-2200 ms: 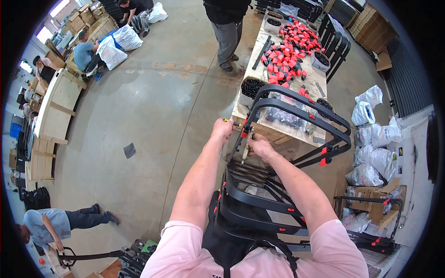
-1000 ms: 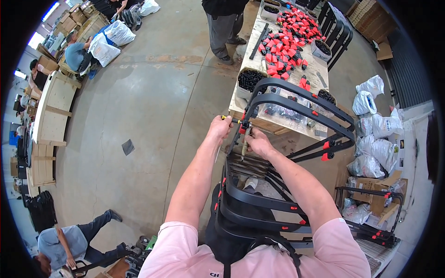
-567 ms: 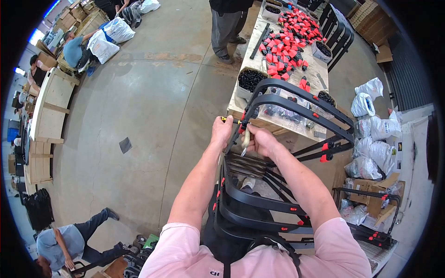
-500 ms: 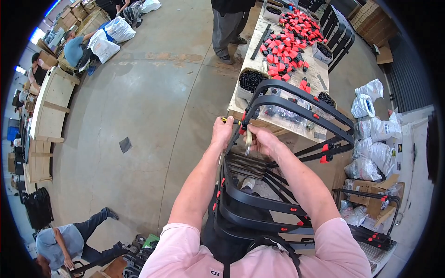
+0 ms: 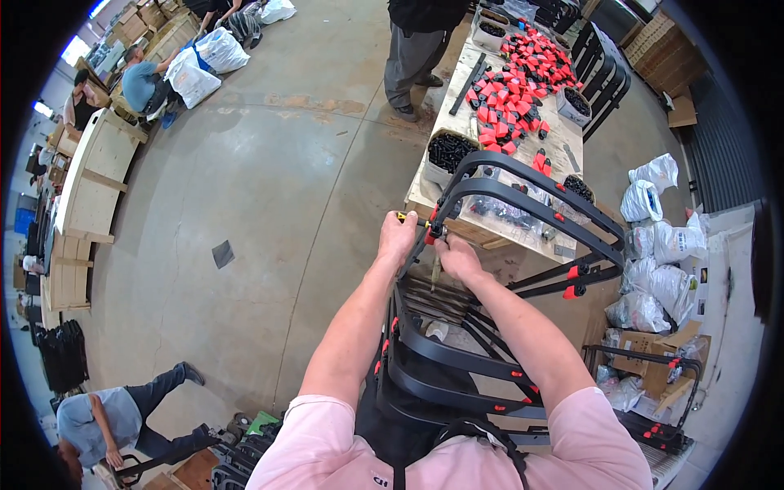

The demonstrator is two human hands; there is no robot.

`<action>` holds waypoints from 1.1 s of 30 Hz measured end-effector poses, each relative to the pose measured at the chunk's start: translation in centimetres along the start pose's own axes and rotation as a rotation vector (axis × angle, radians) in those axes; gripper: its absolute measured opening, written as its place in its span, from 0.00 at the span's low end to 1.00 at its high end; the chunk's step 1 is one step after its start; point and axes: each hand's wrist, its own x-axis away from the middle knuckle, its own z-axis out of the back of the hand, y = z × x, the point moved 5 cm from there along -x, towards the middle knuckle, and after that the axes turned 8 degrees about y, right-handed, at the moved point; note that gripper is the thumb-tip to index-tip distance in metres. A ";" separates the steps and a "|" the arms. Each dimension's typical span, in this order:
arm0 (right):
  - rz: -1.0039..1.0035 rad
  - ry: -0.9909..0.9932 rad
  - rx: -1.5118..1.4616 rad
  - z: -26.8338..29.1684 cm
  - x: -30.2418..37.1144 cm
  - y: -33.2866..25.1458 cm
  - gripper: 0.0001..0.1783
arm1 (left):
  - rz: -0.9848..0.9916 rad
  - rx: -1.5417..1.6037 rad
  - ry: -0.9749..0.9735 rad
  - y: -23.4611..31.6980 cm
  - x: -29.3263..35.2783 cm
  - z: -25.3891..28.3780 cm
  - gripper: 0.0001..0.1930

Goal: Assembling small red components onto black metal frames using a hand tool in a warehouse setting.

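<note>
Head view: left hand (image 5: pixel 398 235), fingers clamped round a screwdriver (image 5: pixel 401 217) beside a smooth curved frame (image 5: pixel 523 198); right hand (image 5: pixel 459 258), at four o'clock, apparently grips a pale tool (image 5: pixel 437 268); shirt (image 5: pixel 563 467) bears lettering.

The curved black frame (image 5: pixel 516 197) looks like coated metal, smooth with a low satin sheen, and the red clamps (image 5: pixel 573 291) on it look like plastic. The screwdriver (image 5: pixel 401 217) has a yellow and black handle that appears to be plastic. The bench (image 5: pixel 464 121) is bare plywood, matt and stained. Its heaped red and black caps (image 5: pixel 523 94) look like smooth moulded plastic; the clear bag (image 5: pixel 494 214) is crinkled, shiny film. The concrete floor (image 5: pixel 245 180) is smooth and faintly glossy, with rougher rusty patches. White sacks (image 5: pixel 676 242) show creased, slightly shiny plastic. The shutter (image 5: pixel 727 155) looks like ribbed metal; the pink shirt (image 5: pixel 596 425) is matt cloth.
</note>
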 end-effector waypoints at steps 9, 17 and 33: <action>-0.383 -0.342 -0.476 -0.2 0.4 -1.5 0.24 | 0.011 -0.002 0.022 -0.8 -0.6 1.0 0.17; -0.742 -0.548 -1.043 -0.6 0.9 -1.8 0.25 | 0.101 -0.002 0.020 -0.7 -1.0 1.3 0.17; -0.433 -0.316 -0.587 -0.5 1.8 -2.3 0.20 | 0.112 -0.010 0.073 1.2 0.6 1.9 0.22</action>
